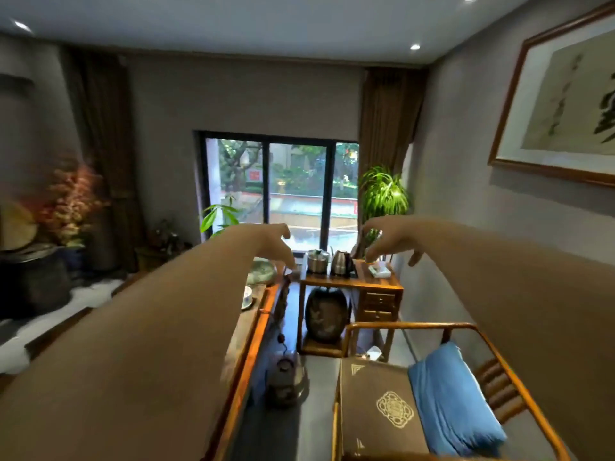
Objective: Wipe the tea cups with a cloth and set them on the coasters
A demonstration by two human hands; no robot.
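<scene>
Both my arms stretch out in front of me at chest height. My left hand (269,242) hangs in the air with its fingers loosely curled downward and holds nothing. My right hand (394,239) is raised beside it, fingers spread and drooping, also holding nothing. A small blue-and-white tea cup (247,299) shows on the long wooden tea table (253,347) at the left, mostly hidden behind my left forearm. No cloth or coasters are visible.
A wooden side cabinet (352,282) ahead carries a steel pot (317,261), a kettle (340,263) and a tissue box (379,271). A wooden armchair (432,377) with a blue cushion stands at the lower right. A dark kettle (286,380) sits on the floor beside the table.
</scene>
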